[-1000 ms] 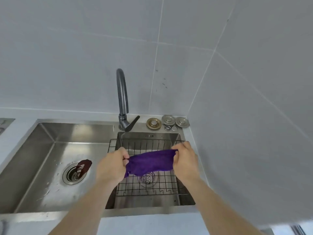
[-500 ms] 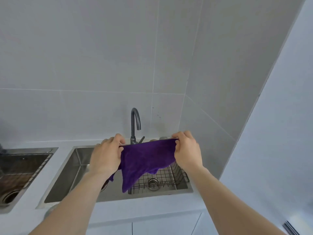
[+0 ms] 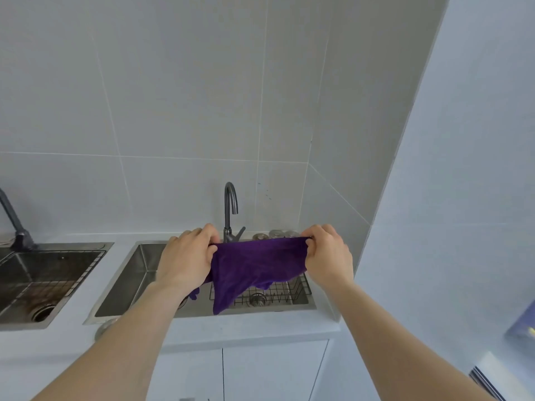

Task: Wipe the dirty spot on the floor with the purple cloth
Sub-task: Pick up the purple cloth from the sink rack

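Observation:
The purple cloth (image 3: pixel 254 266) hangs stretched between both hands above the steel sink (image 3: pixel 136 273). My left hand (image 3: pixel 186 257) pinches its left top edge, and my right hand (image 3: pixel 328 254) pinches its right top edge. The cloth's lower corner droops down to the sink's front rim. The floor and any dirty spot are out of view.
A dark curved faucet (image 3: pixel 230 206) stands behind the cloth. A wire rack (image 3: pixel 278 293) lies in the sink's right part. A second sink (image 3: pixel 43 282) sits at the left. White cabinet doors (image 3: pixel 260 369) are below the counter, and a white wall (image 3: pixel 448 198) rises at the right.
The view has pulled back and up from the sink. Both hands have lifted the cloth out of the basin and spread it wider; it now hangs open instead of bunched.

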Available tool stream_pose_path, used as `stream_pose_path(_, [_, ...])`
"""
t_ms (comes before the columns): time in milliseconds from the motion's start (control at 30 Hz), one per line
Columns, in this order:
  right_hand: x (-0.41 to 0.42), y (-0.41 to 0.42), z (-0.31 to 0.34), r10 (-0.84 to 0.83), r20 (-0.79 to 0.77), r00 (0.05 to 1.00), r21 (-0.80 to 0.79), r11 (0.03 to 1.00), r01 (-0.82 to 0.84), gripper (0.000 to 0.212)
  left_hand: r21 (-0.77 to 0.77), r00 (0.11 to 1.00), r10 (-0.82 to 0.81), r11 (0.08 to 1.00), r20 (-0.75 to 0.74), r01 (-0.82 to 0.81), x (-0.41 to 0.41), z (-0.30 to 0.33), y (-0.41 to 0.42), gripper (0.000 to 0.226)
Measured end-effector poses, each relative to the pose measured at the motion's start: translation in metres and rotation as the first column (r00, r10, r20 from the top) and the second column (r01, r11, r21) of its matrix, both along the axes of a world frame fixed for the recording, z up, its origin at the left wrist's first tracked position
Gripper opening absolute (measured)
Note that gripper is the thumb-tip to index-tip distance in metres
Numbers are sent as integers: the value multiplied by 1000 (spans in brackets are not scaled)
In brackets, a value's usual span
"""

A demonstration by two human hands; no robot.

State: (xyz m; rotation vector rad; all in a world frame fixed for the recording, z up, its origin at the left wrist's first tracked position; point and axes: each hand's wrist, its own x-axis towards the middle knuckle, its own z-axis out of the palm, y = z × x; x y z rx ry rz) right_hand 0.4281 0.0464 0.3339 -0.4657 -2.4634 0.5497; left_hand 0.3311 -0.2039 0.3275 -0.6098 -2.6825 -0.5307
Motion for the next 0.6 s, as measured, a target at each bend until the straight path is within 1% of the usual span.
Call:
stream_pose_path(167, [46,19,-13,3,25,1000,-27,1000,-2,32,-13,999,4,1000,33,-4,49,-6,14,3])
stream_pose_path(300, [88,33,-36,4,67,998,-68,998,0,33,-40,999,10,999,43,-8,95,-25,26,3])
stream_pose_path(433, [129,41,-70,36,96,995,-114,993,-25,31,-43,996,33,999,86,-29,140,-61,32,2])
stream_pose_path(600, [186,39,-136,33,184,982,-171,985,-1,31,-94,973,36,995,230,-15,196,-128,33,5])
